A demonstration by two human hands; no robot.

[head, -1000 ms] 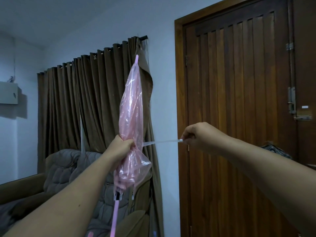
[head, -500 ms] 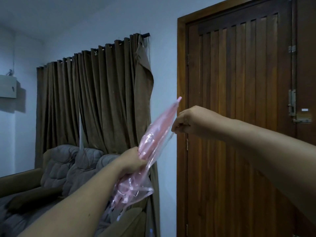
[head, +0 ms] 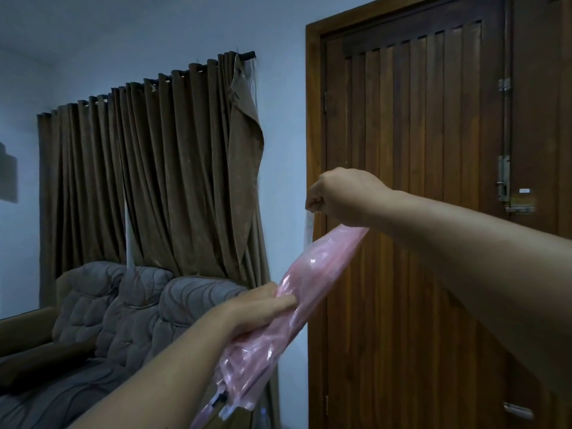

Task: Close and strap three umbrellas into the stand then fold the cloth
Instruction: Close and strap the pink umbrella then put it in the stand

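Left hand [head: 263, 308] is squeezing around the middle of the pink see-through umbrella [head: 312, 277], which is tilting toward 1 o'clock. Right hand [head: 340, 193] is pinching its clear strap [head: 308, 226] at 12. Brown curtain [head: 154, 168] is hanging at 10, wooden door [head: 418, 150] at 2.

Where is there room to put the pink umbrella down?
The sofa seat below the curtain looks bare. Between the hands it is crowded: left hand grips the umbrella, right hand pulls its strap.

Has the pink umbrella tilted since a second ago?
Yes. The pink umbrella leaned from upright before the curtain rightward toward the door.
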